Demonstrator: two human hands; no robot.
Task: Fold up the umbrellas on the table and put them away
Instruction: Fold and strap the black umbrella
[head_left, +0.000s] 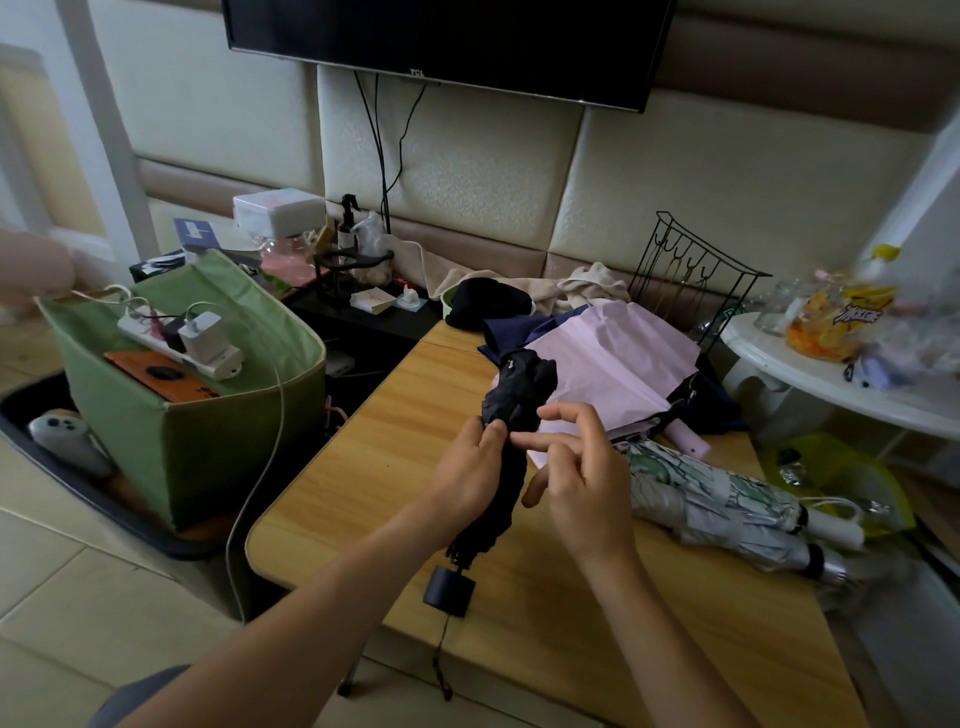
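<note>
Left hand (470, 470) is gripping the black umbrella (511, 415) mid-tabletop, steadying it while right hand (576, 467), fingers loosely spread and empty, is tidying folds.

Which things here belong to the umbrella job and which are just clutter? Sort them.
Job:
black umbrella, gripped by left hand
right hand at its cloth
pink umbrella
patterned umbrella

Clutter:
green bag
power strip
wire rack
snack bag

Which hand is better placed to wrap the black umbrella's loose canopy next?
Right. The left hand grips the black umbrella mid-body, steadying it, while the right hand holds nothing, its fingertips beside the loose canopy.
</note>
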